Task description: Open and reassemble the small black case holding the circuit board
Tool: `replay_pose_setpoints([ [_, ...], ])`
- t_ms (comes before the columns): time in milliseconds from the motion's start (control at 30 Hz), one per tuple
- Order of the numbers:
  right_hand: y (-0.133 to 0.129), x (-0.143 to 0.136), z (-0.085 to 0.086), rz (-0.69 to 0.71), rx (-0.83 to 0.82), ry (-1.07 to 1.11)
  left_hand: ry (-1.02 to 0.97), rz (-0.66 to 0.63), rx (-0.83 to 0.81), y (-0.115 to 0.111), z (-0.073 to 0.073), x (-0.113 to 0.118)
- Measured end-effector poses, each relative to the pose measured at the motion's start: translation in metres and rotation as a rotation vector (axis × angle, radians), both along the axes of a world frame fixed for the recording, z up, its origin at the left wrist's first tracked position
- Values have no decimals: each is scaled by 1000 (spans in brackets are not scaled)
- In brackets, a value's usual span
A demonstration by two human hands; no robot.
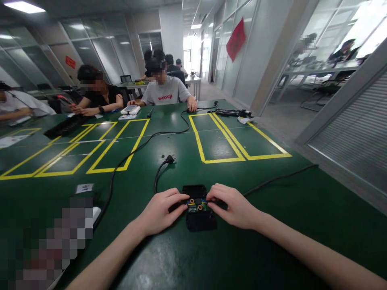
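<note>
Two near-closed pinches, left hand [163,209] and right hand [234,206], hold cords [156,179] at opposite board [196,204] ends, probably steadying it.

The setting is an office-type workroom, as indicated by glass partitions [255,60], a ceiling light [24,7], a desk [320,71] behind glass, and a green worktable [308,205] marked with yellow tape [223,160].

Head view forward, down across table [199,173]
</note>
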State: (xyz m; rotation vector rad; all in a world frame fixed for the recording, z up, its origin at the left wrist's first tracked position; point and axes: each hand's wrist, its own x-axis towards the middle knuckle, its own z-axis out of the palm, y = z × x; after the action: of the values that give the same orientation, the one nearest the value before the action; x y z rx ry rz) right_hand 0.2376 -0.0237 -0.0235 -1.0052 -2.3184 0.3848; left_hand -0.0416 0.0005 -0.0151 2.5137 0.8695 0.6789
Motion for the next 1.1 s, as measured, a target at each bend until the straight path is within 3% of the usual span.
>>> replay_pose_setpoints([
  [367,-16,6,10,113,70,250,-171,-13,-124,-9,20,5],
  [467,-21,6,10,177,63,179,-126,-106,-213,-13,22,4],
  [633,-18,8,7,184,28,83,-50,-145,-317,-13,20,2],
  [1100,-21,8,13,167,-61,19,19,-109,-296,-14,19,4],
])
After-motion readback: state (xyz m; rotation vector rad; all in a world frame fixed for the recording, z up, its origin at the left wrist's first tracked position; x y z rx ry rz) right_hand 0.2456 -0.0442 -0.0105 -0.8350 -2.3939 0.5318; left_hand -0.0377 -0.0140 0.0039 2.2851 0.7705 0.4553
